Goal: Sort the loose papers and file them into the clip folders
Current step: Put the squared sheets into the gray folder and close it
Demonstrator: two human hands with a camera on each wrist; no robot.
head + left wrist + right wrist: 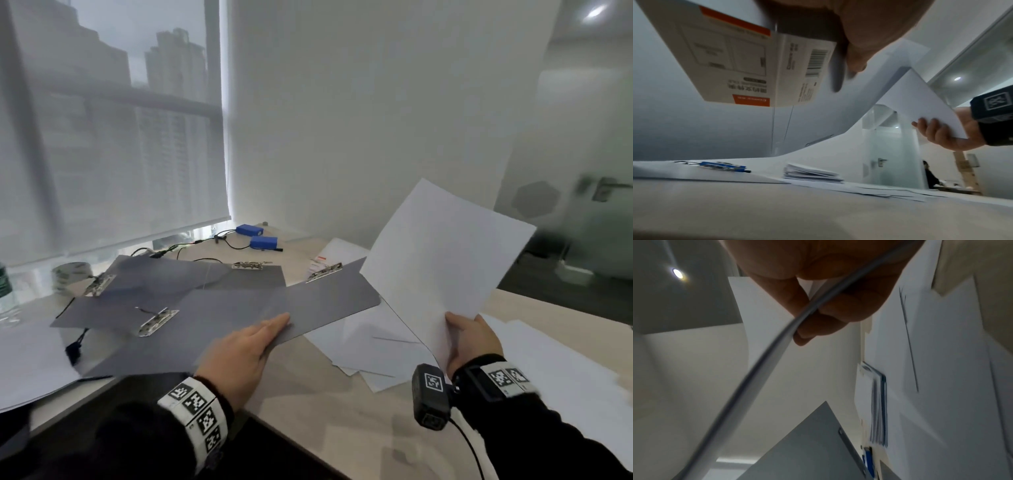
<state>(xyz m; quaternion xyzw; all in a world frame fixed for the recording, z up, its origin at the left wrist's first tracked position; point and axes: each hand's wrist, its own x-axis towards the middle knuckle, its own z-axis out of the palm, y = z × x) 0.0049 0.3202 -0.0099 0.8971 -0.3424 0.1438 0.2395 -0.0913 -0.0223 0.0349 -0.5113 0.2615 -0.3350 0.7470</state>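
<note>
My left hand (pixel 260 337) grips the near edge of a grey clip folder (pixel 325 301), fingers flat on top, and holds it lifted off the table. Its metal clip (pixel 323 272) sits at the far end. From below, the left wrist view shows the folder's underside (pixel 694 121) with a printed label (pixel 756 65) and my left hand (pixel 857 53) at its edge. My right hand (pixel 474 337) pinches the bottom edge of a few white sheets (pixel 445 250) held upright to the folder's right, the sheets' edge (pixel 764 363) running between thumb and fingers (pixel 818 316).
Two more grey clip folders (pixel 161 274) (pixel 255 275) lie open behind, and another (pixel 154 318) at the left. Loose white papers (pixel 376 339) cover the table centre, right (pixel 565 363) and left (pixel 27 359). Blue battery packs (pixel 257 236), cables and a tape roll (pixel 70 274) sit by the window.
</note>
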